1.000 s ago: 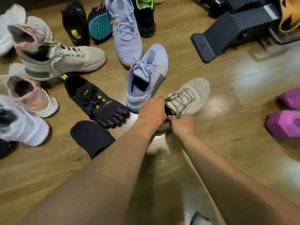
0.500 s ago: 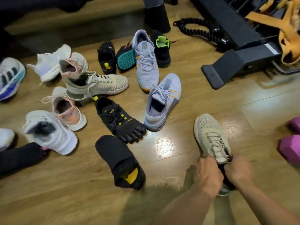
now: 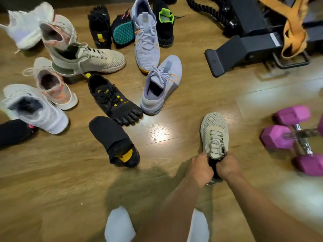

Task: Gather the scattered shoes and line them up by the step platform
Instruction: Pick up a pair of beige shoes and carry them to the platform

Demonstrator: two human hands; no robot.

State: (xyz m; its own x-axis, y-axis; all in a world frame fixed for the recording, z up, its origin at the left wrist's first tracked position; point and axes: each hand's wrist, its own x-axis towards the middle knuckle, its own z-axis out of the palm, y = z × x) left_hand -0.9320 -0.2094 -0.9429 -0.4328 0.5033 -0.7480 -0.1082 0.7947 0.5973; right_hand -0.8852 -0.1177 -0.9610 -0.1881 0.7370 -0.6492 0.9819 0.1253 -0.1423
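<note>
Gripping what, and where? (Clerk)

Heel end of the beige shoe [image 3: 214, 130]; left hand [image 3: 201, 169] and right hand [image 3: 227, 167] are both curled tight round it. The shoe sits just left of the dumbbells [image 3: 286, 130], toe pointing away. (Inspector)

Hazards? (Clerk)

Heel-only hold: the toe may sag and drag on the floor [image 3: 192, 105]. Loose laces [image 3: 214, 143] could snag. A rightward swing would likely strike the dumbbells. Its mate [image 3: 97, 58] lies in the pile [image 3: 113, 98] well left of the dumbbells, so pairs may be split. No step platform identified; misplacement is possible. (Inspector)
</note>
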